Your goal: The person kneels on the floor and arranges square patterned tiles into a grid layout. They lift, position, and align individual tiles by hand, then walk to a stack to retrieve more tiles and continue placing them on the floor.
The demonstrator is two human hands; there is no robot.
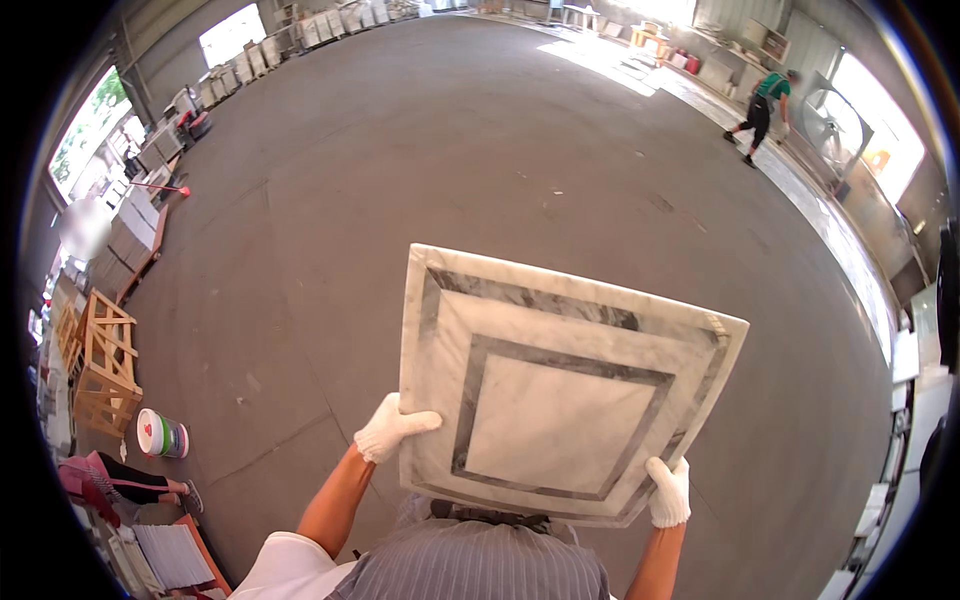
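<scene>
Head view, looking down over the person's own chest and striped grey apron [480,560].

Object held: a square white marble tile with nested dark grey inlaid bands [560,390]. It is off the floor, carried in front of the body between both hands, tilted so that its patterned face is toward the camera. Its near edge sits just above the apron; its far corner points toward the open floor.

Left hand [390,428], in a white knit glove: fingers [420,421] curled over the tile's left edge near the lower left corner, fingertips lying on the patterned face. Closed grip on the tile, not spread. Bare forearm runs down to a white sleeve [285,570].

Right hand [668,492], also in a white knit glove: fingers [668,470] wrapped around the lower right corner of the tile, clenched on the edge. Palm side is hidden behind the stone.

Surroundings: wide grey concrete floor [480,180] of a large hall. At left, a light wooden crate frame [105,365] stands near a small round white tub with a green and red label [162,434]. Stacks of stone slabs [250,60] line the far left wall. At far upper right, another person in a green top and dark trousers [762,105] is well apart from the tile, beside a bright doorway.
</scene>
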